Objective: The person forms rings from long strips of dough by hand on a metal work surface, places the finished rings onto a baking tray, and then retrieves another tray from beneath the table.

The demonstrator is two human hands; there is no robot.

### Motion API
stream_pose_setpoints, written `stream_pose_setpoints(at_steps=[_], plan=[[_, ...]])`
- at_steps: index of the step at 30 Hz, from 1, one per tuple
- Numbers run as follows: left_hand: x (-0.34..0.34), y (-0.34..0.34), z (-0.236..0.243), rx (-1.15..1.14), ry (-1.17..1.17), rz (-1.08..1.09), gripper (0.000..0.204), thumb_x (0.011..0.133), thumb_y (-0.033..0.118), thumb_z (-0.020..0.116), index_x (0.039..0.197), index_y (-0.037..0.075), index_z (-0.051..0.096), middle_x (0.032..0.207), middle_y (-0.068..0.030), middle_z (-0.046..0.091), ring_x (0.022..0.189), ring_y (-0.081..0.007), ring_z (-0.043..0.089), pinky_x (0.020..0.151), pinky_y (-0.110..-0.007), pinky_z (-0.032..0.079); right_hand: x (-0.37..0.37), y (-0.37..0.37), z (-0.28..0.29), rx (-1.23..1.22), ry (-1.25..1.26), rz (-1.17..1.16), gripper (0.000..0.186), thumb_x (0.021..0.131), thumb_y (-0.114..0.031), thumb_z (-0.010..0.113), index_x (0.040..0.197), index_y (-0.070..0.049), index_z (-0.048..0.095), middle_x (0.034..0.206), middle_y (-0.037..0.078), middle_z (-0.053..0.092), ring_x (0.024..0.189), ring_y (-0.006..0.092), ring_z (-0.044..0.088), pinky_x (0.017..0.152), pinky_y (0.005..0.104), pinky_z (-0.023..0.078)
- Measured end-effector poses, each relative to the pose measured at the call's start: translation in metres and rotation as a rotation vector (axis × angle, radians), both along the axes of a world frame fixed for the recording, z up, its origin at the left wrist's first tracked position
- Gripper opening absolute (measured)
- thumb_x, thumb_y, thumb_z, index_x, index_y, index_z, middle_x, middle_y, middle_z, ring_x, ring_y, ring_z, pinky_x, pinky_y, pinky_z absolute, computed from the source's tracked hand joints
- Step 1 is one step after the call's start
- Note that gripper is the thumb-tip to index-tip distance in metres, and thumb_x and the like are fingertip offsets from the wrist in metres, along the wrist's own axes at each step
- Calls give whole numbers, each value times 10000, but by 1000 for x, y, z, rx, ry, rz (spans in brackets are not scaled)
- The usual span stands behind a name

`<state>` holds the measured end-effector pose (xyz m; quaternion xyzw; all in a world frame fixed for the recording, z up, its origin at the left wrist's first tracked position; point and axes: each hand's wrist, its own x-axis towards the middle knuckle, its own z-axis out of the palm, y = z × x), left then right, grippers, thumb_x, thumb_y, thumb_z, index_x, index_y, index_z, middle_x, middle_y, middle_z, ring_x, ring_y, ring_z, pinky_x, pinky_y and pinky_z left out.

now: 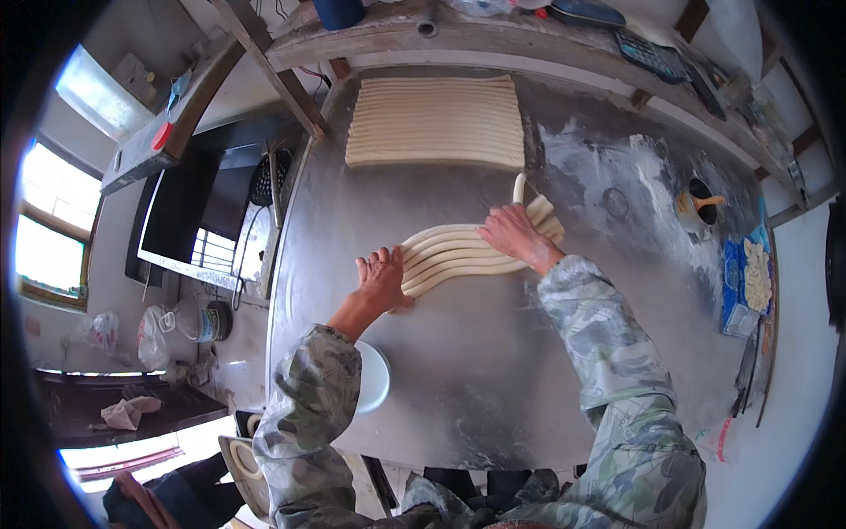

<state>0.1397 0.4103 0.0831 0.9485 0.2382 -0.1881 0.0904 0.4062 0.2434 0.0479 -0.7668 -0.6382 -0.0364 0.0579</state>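
Several long pale dough strips (445, 251) lie side by side in a curved bundle on the floured metal table (467, 361). My left hand (382, 278) rests flat on the bundle's left ends. My right hand (513, 234) presses on the right part of the bundle, fingers curled over the strips. One strip end (519, 187) sticks up just beyond my right hand. At the far side of the table lies a neat rectangle of several straight dough strips (436, 122) laid in rows.
A white bowl (373, 376) sits at the table's near left edge. A blue tray with pale dough pieces (749, 278) and a small dark cup (701, 201) stand at the right. A wooden shelf (493, 31) runs along the back. Flour patches cover the right side.
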Motion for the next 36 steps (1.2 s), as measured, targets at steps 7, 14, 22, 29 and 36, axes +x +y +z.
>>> stream_pose_setpoints(at_steps=[7, 14, 22, 29, 36], plan=[[-30, -152, -7, 25, 38, -206, 1242, 528, 418, 939, 1493, -45, 309, 1252, -205, 518, 1162, -374, 538, 1057, -634, 279, -53, -219, -3, 28, 22, -28, 152, 874, -266, 644, 783, -144, 637, 849, 47, 570, 859, 214, 610, 787, 432, 437], [-30, -243, -1, -125, -318, -298, 1071, 653, 502, 865, 1490, 39, 382, 1306, -166, 515, 1241, -353, 501, 1066, -554, 327, -53, -362, 11, 101, -34, -183, 124, 860, -244, 657, 850, -121, 669, 865, 47, 598, 830, 242, 630, 871, 460, 426], [-23, -287, -17, -269, -442, -344, 873, 691, 468, 843, 1401, 70, 528, 1262, -147, 543, 1183, -330, 529, 990, -490, 438, -54, -413, 11, 151, 94, -278, 192, 817, -219, 722, 941, -79, 675, 898, 98, 606, 826, 308, 635, 737, 448, 520], [-91, -277, -27, -98, -586, -391, 1002, 610, 518, 872, 1420, 52, 511, 1316, -150, 516, 1278, -339, 473, 1082, -477, 355, -107, -462, 13, 146, 122, -279, 424, 796, -279, 754, 1121, -37, 630, 1014, 122, 601, 944, 330, 629, 807, 448, 520], [-160, -325, -28, 25, -533, -330, 913, 652, 473, 848, 1400, 57, 532, 1344, -169, 489, 1256, -349, 478, 1052, -491, 386, -155, -492, 5, 125, 202, -283, 587, 764, -354, 794, 1207, -17, 610, 1136, 146, 596, 1070, 353, 602, 901, 453, 501]])
